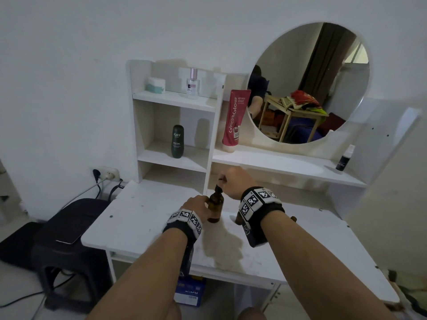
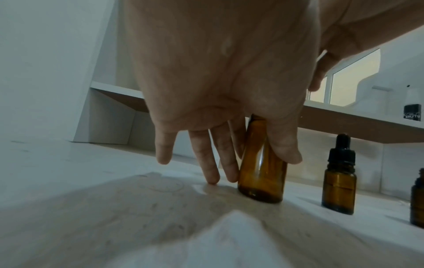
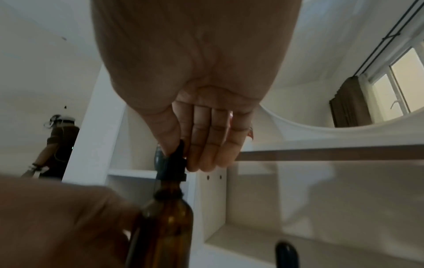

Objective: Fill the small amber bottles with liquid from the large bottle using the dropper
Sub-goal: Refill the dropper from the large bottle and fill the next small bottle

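The large amber bottle [image 1: 215,209] stands upright on the white desk [image 1: 143,218]. My left hand [image 1: 202,203] grips its body between thumb and forefinger [image 2: 284,145]; the other fingertips reach down to the desk. My right hand [image 3: 179,157] pinches the black dropper [image 3: 171,170] by its bulb, directly over the bottle's neck [image 3: 168,195]. The cap sits just above the neck. A small amber bottle [image 2: 339,188] with a black dropper cap stands to the right, and another [image 2: 418,201] is cut off at the frame edge. In the head view my right wrist hides most of them.
A low shelf [image 1: 286,167] overhangs the back of the desk right behind my hands, with a black spray bottle [image 1: 343,159] and a red tube [image 1: 234,121] on it. A shelf tower [image 1: 175,102] stands at the back left. A black stool [image 1: 69,234] with a phone stands left of the desk.
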Motion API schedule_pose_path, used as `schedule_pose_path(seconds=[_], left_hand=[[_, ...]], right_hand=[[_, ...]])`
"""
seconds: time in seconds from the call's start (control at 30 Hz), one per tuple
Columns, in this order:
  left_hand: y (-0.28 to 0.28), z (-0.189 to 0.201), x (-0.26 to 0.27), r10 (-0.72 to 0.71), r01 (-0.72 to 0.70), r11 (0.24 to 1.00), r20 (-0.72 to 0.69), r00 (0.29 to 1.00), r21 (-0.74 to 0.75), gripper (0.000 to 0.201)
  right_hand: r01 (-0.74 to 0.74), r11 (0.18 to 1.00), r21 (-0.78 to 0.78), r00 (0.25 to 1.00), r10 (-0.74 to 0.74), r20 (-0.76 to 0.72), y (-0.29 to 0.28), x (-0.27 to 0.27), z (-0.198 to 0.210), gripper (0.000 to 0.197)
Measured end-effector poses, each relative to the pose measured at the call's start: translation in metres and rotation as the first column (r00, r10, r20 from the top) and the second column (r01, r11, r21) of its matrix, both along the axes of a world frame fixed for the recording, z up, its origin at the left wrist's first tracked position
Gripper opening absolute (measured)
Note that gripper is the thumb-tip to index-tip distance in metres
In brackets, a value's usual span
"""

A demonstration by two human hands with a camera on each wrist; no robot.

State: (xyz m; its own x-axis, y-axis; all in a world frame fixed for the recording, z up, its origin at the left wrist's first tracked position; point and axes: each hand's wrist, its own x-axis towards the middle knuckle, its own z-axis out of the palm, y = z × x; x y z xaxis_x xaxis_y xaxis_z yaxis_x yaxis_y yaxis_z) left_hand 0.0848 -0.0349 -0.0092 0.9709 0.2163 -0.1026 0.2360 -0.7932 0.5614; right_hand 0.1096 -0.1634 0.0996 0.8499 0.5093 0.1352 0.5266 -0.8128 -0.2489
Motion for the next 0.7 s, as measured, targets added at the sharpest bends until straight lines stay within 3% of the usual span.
schedule_pose_path(seconds=[0.43,0.7], left_hand=[[0.004,-0.006,0.002,-0.005,0.004,0.998,-0.008,1.0,-0.066,0.037],[0.003,-0.005,0.003,-0.018,0.017,0.998,-0.004,1.0,-0.058,0.041]], right_hand=[[-0.001,0.973,0.232,0.994,0.025,-0.103,-0.008,0.003,-0.018,0.009],[-0.032,0.982,0.184,0.999,0.04,-0.036,-0.001,0.006,-0.02,0.011]])
